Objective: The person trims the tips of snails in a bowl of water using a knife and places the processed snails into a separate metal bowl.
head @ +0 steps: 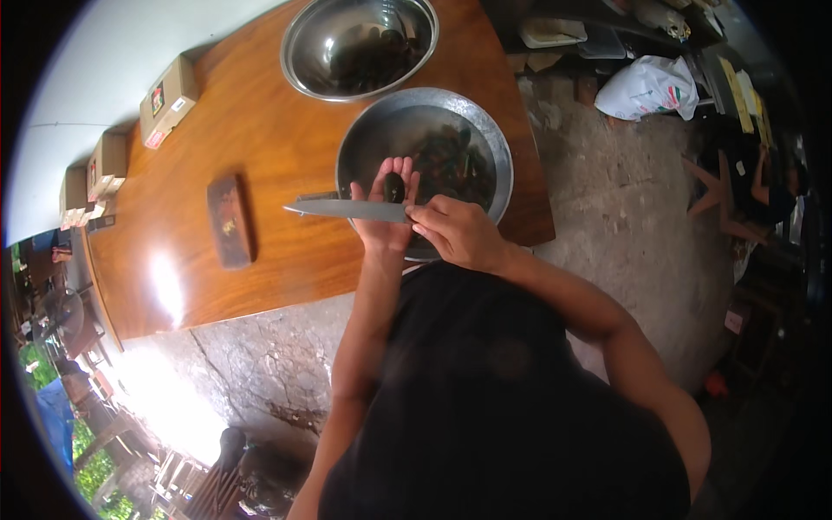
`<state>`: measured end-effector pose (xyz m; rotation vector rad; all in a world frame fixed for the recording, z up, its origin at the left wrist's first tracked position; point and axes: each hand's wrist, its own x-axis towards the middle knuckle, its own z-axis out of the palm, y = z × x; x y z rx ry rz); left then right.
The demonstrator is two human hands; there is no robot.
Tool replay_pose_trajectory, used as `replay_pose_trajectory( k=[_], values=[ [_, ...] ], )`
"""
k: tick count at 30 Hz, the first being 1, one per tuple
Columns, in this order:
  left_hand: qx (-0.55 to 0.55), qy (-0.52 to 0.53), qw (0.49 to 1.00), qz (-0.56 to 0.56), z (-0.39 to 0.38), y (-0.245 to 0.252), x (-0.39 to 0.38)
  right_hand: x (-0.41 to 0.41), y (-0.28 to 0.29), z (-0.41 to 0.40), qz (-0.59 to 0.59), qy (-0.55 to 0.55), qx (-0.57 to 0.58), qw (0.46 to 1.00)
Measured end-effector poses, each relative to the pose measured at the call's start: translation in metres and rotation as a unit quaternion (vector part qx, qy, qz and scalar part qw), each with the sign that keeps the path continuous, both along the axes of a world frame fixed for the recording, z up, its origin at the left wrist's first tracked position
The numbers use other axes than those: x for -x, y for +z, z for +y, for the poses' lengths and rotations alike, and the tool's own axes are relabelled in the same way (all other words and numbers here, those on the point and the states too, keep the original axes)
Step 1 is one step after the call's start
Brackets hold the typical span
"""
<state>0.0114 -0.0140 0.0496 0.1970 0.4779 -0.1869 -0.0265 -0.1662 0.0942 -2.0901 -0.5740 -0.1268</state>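
My left hand [386,224] is turned palm up over the near left part of a wide metal pan [499,143]. A dark green oval piece [394,187], which looks like a mussel, rests on its fingers. In my right hand [458,231] is the handle of a kitchen knife [354,208]. The blade points left and crosses above my left palm, hiding part of it; whether they touch I cannot tell. Dark green and brownish pieces [455,162] of a similar look lie in the pan.
A steel bowl [292,62] with dark pieces in it stands behind the pan. On the wooden table [286,143] lies a worn dark block [229,222], perhaps a whetstone. Cardboard boxes [170,101] line the wall. A white plastic bag [647,91] sits at the right.
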Motion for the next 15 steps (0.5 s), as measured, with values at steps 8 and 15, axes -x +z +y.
replay_pose_trajectory(
  k=[8, 15],
  values=[
    [-0.005, 0.001, 1.000, -0.018, 0.001, 0.001, 0.005, 0.005, -0.001, 0.002, -0.010, -0.013, 0.026, 1.000],
    [-0.021, -0.002, 1.000, 0.004, 0.001, 0.005, 0.003, 0.001, 0.001, 0.000, -0.025, -0.012, 0.015, 0.999]
  ],
)
